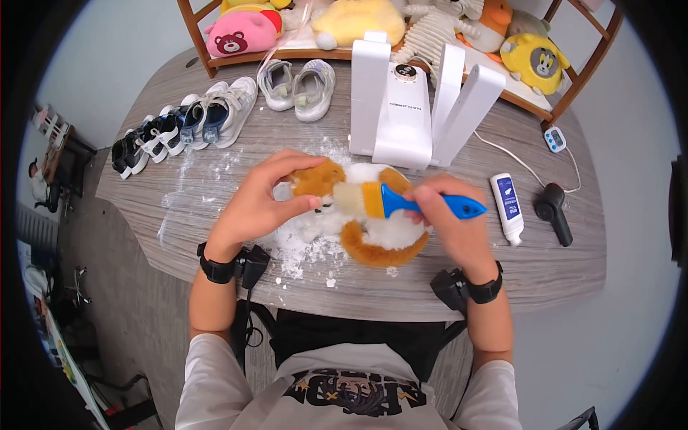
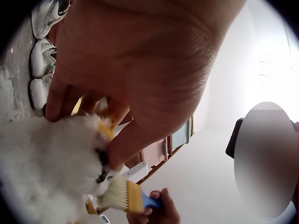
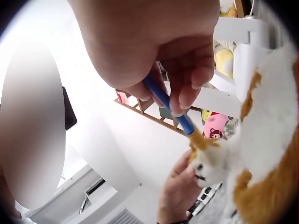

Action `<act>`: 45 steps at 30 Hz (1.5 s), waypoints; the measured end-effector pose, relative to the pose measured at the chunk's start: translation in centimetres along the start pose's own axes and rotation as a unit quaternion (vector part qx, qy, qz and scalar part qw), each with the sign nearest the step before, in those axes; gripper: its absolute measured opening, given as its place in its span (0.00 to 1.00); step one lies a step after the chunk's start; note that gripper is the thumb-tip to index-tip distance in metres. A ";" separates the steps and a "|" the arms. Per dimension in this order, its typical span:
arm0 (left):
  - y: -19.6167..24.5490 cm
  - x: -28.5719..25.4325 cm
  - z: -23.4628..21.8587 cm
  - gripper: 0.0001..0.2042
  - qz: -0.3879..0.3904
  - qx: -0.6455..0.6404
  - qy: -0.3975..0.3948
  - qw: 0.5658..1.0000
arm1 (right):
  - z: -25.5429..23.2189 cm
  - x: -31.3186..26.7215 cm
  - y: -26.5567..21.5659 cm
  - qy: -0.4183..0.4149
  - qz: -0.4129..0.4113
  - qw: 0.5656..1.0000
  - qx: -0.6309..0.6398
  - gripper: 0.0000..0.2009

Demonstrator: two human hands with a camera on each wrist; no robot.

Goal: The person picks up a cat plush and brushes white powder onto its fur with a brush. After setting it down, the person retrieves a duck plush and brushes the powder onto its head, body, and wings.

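An orange-and-white plush animal lies on the table, its orange tail curled toward the front edge. My left hand holds its head between thumb and fingers. In the left wrist view the thumb presses beside the dark facial features of the plush animal. My right hand grips a flat brush with a blue handle and a yellow ferrule. The pale bristles lie against the head, close to my left thumb. In the right wrist view the fingers pinch the blue handle of the brush.
White powder is scattered over the table around the plush animal. A white appliance with upright arms stands behind it. Several shoes line the back left. A white tube and a black handheld device lie at right.
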State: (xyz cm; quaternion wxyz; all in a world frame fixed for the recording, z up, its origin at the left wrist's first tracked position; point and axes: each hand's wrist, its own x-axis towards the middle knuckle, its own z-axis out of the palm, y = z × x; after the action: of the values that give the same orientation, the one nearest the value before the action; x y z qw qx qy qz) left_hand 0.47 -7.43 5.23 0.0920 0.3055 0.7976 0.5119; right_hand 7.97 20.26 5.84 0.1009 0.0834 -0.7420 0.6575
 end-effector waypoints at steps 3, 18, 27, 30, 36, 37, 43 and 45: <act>-0.1 0.2 0.2 0.26 0.009 -0.012 0.000 1.000 | -0.6 0.3 0.9 0.001 -0.084 0.986 -0.147 0.09; -0.9 0.3 1.8 0.25 0.048 -0.001 0.058 0.997 | -1.1 0.0 -0.1 0.067 -0.046 0.992 0.100 0.12; -0.4 0.2 0.9 0.23 0.098 0.003 0.010 0.995 | -1.6 0.0 0.2 0.072 -0.057 0.995 -0.044 0.11; -0.6 0.4 0.7 0.22 0.070 -0.003 -0.009 0.998 | -1.6 -0.5 -0.3 -0.032 -0.037 0.996 0.080 0.11; -0.7 0.5 0.6 0.22 0.043 -0.043 -0.019 0.998 | -1.4 -0.3 -0.2 0.000 -0.093 0.989 -0.117 0.08; -0.7 0.5 0.6 0.22 0.043 -0.043 -0.019 0.998 | -1.5 -0.5 -0.2 0.010 -0.079 0.993 -0.082 0.08; -0.6 0.6 0.6 0.21 0.020 -0.070 -0.017 0.997 | -1.1 -0.6 -0.9 -0.055 -0.169 0.976 -0.129 0.07; -0.6 0.6 0.4 0.22 0.012 -0.083 -0.032 0.996 | -1.9 -0.6 -1.4 -0.052 -0.155 0.965 -0.203 0.06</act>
State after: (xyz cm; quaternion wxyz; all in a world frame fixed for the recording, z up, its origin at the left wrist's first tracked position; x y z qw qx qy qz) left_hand -0.10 -6.95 4.61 0.1363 0.3224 0.7453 0.5675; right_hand 9.00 22.02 7.24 0.1779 0.2092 -0.8420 0.4644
